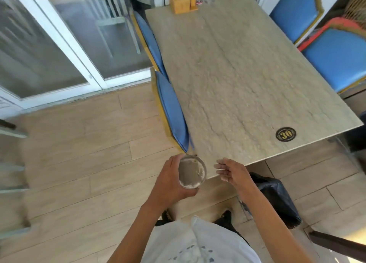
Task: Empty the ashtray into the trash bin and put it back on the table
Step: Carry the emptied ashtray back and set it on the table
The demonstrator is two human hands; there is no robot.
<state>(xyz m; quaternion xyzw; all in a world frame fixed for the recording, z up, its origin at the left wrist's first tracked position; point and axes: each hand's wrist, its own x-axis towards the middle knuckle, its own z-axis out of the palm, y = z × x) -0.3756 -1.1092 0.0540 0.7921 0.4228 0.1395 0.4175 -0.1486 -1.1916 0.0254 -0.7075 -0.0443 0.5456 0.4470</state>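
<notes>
Off to the left runs a white-framed glass door (65,50), and wood-look floor planks (79,153) spread out from it. Two blue seat cushions (172,112) on yellow-framed chairs are tucked against the left edge of the table (247,80).

The person stands at the table's near left corner. Their left hand (170,183) is wrapped around a round glass ashtray (192,172), fingers behind its far rim and thumb under the near rim, holding it in the air just off that corner, tipped so its greyish, ash-smeared inside faces up toward them. Just to the right, the right hand (230,171) hangs loose and open over the near edge of the table, fingers pointing at the ashtray but not touching it.

A black bin bag (277,195) sits on the floor under the near edge, behind the right forearm. A round black "30" sticker (285,134) marks the near right corner. A wooden napkin holder (181,1) stands at the far edge, and blue chairs (334,58) line the right side.
</notes>
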